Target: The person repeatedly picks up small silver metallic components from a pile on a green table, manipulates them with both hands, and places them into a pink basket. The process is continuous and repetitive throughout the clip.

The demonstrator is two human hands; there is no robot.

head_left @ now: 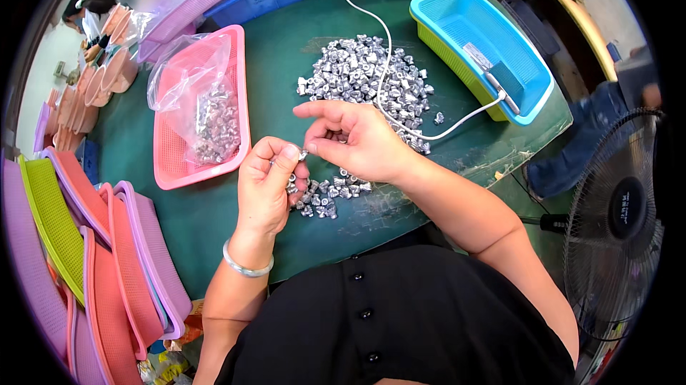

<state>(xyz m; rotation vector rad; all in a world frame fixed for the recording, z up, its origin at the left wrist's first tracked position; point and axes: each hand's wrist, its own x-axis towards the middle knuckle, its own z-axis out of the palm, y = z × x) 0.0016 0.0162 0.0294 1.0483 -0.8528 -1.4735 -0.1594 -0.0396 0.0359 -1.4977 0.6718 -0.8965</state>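
Observation:
My left hand (264, 181), with a pale bangle on its wrist, pinches a small silver metal fitting (303, 155) between thumb and forefinger. More fittings seem tucked under its curled fingers. At the same piece, the thumb and a bent finger of my right hand (361, 141) come together, while its forefinger stretches out to the left. Below both hands lies a small group of loose fittings (330, 196). Beyond my right hand spreads a large heap of the same fittings (364, 67), with a white cable (386, 63) running across it.
A pink basket (163, 163) at left holds a clear bag of fittings. A blue basket nested in a green one (471, 24) stands at right. Stacked baskets (136, 271) fill the lower left; a fan (614, 221) stands at right. Other people are at the far left and right.

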